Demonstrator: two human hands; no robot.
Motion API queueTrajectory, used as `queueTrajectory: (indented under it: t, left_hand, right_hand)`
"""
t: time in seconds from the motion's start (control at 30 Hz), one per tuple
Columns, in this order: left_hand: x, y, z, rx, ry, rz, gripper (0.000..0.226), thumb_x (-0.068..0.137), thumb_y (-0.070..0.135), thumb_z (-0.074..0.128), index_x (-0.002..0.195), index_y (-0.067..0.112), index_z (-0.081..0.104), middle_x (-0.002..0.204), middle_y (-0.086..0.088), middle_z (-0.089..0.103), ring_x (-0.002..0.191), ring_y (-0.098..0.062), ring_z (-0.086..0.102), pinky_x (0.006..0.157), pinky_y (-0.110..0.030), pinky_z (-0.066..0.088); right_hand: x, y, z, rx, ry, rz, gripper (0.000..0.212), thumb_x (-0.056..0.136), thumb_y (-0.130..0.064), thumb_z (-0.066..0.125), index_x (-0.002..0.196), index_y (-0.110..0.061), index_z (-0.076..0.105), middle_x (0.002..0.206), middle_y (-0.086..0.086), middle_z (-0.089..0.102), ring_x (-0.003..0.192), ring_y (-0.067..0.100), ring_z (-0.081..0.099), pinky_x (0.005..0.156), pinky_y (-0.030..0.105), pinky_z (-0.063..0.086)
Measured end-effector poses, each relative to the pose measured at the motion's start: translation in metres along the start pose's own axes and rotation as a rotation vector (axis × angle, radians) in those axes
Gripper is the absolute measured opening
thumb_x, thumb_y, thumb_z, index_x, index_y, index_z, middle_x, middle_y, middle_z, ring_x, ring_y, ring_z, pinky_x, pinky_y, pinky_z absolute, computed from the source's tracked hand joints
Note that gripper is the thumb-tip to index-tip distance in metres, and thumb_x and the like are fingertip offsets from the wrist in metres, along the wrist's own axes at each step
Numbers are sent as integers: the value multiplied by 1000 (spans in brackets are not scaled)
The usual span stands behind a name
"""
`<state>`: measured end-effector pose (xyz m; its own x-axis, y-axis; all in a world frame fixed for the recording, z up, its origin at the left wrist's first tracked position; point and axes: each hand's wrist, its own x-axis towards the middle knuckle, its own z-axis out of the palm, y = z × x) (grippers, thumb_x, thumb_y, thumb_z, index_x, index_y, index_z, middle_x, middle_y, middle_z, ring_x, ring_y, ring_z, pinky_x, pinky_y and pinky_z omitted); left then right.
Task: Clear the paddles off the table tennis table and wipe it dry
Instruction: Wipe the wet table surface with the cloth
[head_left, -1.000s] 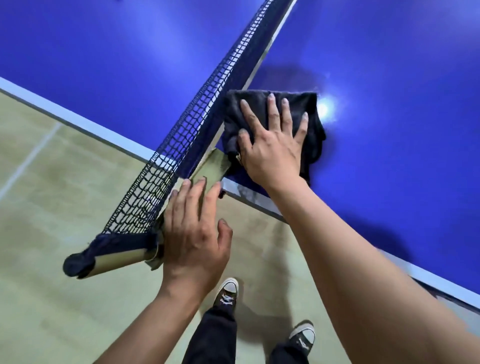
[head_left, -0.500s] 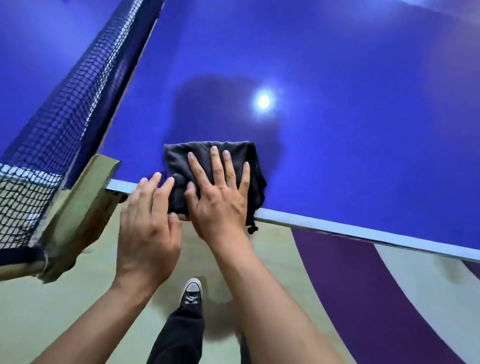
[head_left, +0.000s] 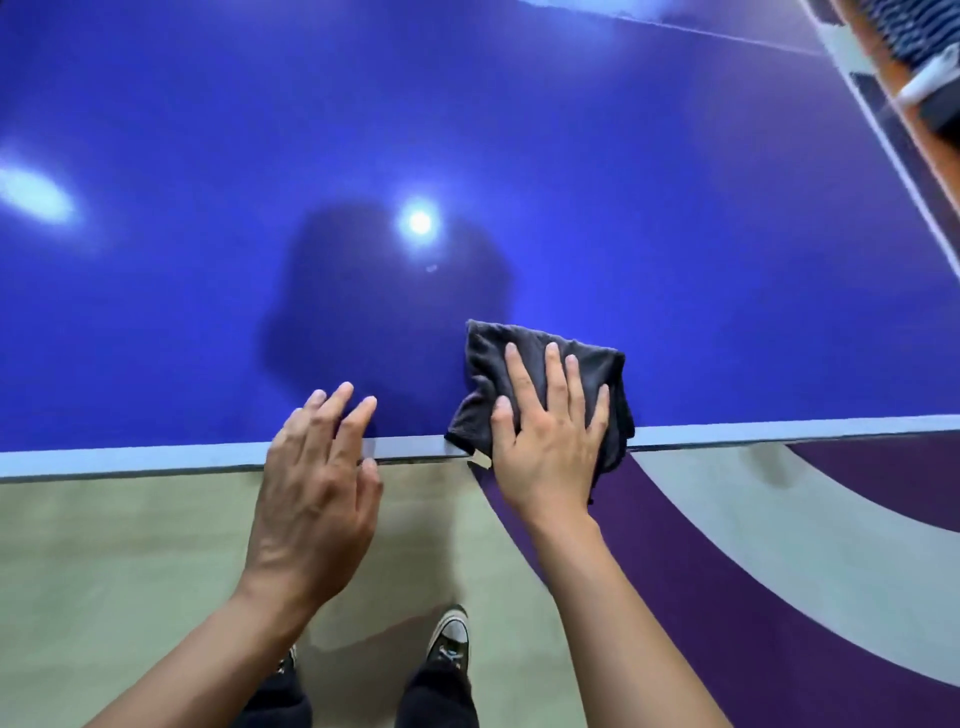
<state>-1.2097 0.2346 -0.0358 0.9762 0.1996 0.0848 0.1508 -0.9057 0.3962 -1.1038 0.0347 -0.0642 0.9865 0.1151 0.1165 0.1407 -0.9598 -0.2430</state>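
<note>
A folded dark grey cloth (head_left: 587, 364) lies on the blue table tennis table (head_left: 519, 156), overhanging its near white edge (head_left: 156, 460). My right hand (head_left: 550, 431) presses flat on the cloth with straight, spread fingers. My left hand (head_left: 317, 483) is to the left of the cloth, fingers straight, fingertips resting on the table just past the edge. No paddle shows on the table.
The table's right end line (head_left: 883, 156) runs down the upper right, with an orange and dark object (head_left: 930, 62) beyond it. Below the table edge is beige floor (head_left: 104, 571) with purple and white curved bands (head_left: 779, 545). My shoes (head_left: 447, 631) stand under the edge.
Both hands and the cloth have slid right along the near edge, away from the net, which has left the view. My right hand stays flat on the cloth.
</note>
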Motion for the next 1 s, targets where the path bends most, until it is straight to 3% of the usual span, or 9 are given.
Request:
queueTrajectory:
  t: [0.17,0.4,0.67,1.0]
  left_hand:
    - [30,44,25,22,14,47,53,96,27,40,143,6,53,152,-17,46,142,-38,40,117,-50,30]
    - [57,67,42,119,14,-30,53,98,32,37,142,9,55,151,-21,46,141,-41,41,118,-53,29]
    - [106,50,44,159,16,-49,57,97,32,36,148,11,51,157,-17,43,146,-37,38,120,-50,25]
    - [265,20,50,102,106,-12,57,96,32,39,148,12,51,156,-15,43,146,-37,38,120,-49,25]
  right_hand:
    - [36,48,-12,-17,-79,-68,57,102,-55,28,158,-49,24,171,-3,17,158,17,6,126,54,-2]
    - [81,50,-8,-2,-86,-46,59,100,-58,28,159,-49,22,172,0,14,159,20,4,125,56,-6]
    - [170,36,5,-50,-142,-51,63,98,-62,17,160,-51,11,173,0,6,159,20,-3,124,57,-7]
    - [342,5,30,-122,-186,-56,63,99,-63,14,160,-50,3,173,-3,-1,158,17,-10,124,54,-11]
